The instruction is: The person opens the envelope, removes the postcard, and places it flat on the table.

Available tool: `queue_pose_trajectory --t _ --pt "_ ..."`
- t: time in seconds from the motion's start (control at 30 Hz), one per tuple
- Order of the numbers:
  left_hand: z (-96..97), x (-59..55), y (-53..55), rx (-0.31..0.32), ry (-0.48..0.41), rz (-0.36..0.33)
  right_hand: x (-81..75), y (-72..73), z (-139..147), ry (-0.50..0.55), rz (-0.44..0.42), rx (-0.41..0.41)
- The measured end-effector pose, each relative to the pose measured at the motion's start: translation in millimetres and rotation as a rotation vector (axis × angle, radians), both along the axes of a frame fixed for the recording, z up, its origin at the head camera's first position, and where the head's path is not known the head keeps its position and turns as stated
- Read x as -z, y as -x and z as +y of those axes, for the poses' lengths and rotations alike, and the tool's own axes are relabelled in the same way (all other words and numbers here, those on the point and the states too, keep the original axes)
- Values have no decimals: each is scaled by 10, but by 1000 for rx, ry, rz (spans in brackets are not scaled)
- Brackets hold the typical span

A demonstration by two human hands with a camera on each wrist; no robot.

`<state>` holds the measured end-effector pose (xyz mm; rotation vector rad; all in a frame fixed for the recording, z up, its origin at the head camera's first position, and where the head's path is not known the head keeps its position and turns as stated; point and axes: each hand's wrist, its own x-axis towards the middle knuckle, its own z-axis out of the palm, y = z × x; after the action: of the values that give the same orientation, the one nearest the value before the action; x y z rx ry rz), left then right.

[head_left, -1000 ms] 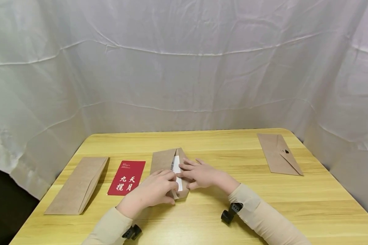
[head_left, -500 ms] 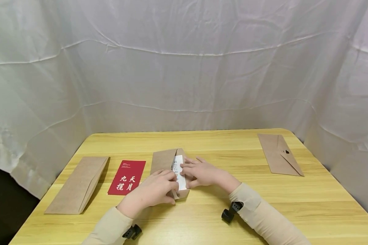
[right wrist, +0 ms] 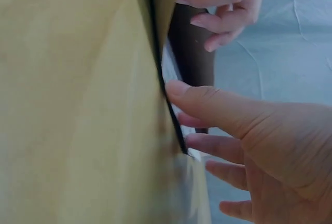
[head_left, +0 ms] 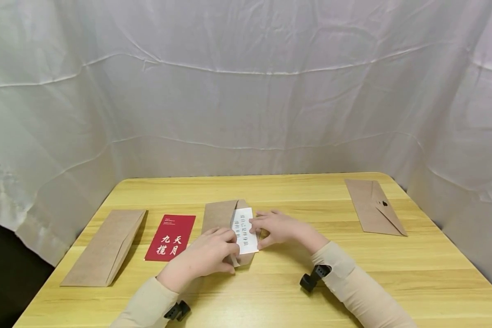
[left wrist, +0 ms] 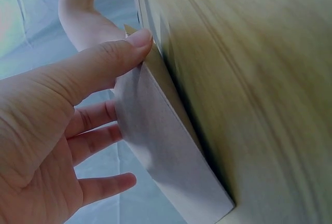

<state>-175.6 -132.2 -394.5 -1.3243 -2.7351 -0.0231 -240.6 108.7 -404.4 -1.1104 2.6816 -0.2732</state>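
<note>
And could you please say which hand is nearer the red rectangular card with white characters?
The left hand: in the head view it is just right of the red card. The right hand is farther right, at the white printed paper.

Right grip pinches white card.

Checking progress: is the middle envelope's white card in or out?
Partly out: the white card shows printing past the mouth of the middle envelope.

A makeshift recording booth is being suggested: the table is being walled in by white cloth from nine through twelve to three o'clock, while small cameras are being worn at seven and five.
</note>
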Motion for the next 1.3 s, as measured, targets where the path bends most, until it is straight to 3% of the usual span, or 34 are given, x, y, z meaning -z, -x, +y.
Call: queue_pose_trajectory --t 0.2,0.43,0.53,0.83,1.13,1.3 --pt "3 -7 -6 2 2 13 -4 45 44 11 -7 33" --pt "11 0 0 20 -9 11 99 70 -68 38 161 7" --pt "6 -4 4 37 -23 6 109 71 -132 21 194 11" --pt "7 15 -3 57 -30 -50 65 176 -330 88 129 111" --pt "11 73 9 87 -61 -42 86 291 -474 5 165 239" --pt "17 47 9 60 -39 -69 110 325 -475 -15 163 268"
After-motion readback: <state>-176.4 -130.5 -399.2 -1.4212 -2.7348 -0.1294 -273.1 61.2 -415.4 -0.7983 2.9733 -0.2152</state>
